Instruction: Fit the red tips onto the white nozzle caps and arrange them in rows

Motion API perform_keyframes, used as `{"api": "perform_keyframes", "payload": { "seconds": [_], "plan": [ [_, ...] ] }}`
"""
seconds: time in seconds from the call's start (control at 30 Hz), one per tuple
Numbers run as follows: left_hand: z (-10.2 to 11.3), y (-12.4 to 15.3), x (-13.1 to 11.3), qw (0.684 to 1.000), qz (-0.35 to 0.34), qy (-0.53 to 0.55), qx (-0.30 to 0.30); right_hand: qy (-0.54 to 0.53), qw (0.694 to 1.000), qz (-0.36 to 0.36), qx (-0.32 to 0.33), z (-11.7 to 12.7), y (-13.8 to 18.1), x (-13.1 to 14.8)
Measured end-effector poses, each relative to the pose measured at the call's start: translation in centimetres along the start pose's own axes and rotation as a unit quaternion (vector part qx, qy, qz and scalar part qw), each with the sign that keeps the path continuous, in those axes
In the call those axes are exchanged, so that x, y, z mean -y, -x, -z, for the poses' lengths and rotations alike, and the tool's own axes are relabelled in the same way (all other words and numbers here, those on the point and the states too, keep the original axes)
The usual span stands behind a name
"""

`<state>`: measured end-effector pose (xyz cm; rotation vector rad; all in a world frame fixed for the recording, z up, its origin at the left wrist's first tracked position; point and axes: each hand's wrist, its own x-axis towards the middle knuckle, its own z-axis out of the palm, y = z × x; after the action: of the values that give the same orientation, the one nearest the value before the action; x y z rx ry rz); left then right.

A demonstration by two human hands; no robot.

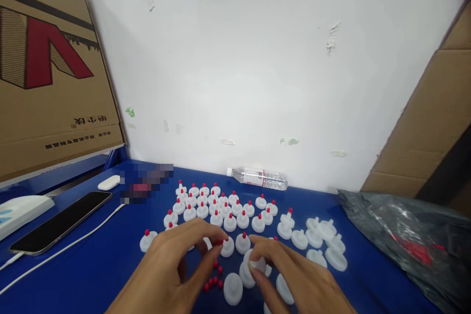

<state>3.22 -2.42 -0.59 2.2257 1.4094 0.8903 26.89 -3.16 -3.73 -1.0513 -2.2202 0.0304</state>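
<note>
My left hand [180, 255] is pinched shut on a small red cap [220, 243], just left of a white lid with a red tip [227, 247]. My right hand [290, 267] grips a round white lid with a short nozzle [258, 264] between thumb and forefinger. Under it lie more bare white lids, partly hidden by the hand, and one white lid [233, 289] sits to its left. Several loose red caps [211, 282] are scattered on the table between my hands. Beyond them stand many white lids with red caps on their nozzles [202, 210].
Bare white lids [326, 230] cluster at the right, near a dark plastic bag [401, 250] with red pieces. A clear bottle [257, 177] lies by the wall. At left are a phone [61, 223], a white cable [73, 244] and a cardboard box [55, 103], all around the blue table [121, 265].
</note>
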Motion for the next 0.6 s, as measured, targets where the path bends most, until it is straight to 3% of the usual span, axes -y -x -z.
{"api": "perform_keyframes", "payload": {
  "seconds": [0.13, 0.27, 0.6],
  "plan": [
    [-0.5, -0.1, -0.5, 0.999, -0.017, 0.044, -0.024, 0.018, 0.997, 0.050, -0.048, -0.4, -0.4, -0.1],
    [-0.7, 0.1, -0.9, 0.998, -0.004, 0.049, -0.043, 0.050, 0.993, 0.055, -0.090, -0.4, -0.5, 0.1],
    [-1.9, 0.0, -0.6, 0.990, -0.097, 0.082, -0.062, 0.047, 0.992, 0.072, -0.092, -0.3, -0.4, -0.3]
  ]
}}
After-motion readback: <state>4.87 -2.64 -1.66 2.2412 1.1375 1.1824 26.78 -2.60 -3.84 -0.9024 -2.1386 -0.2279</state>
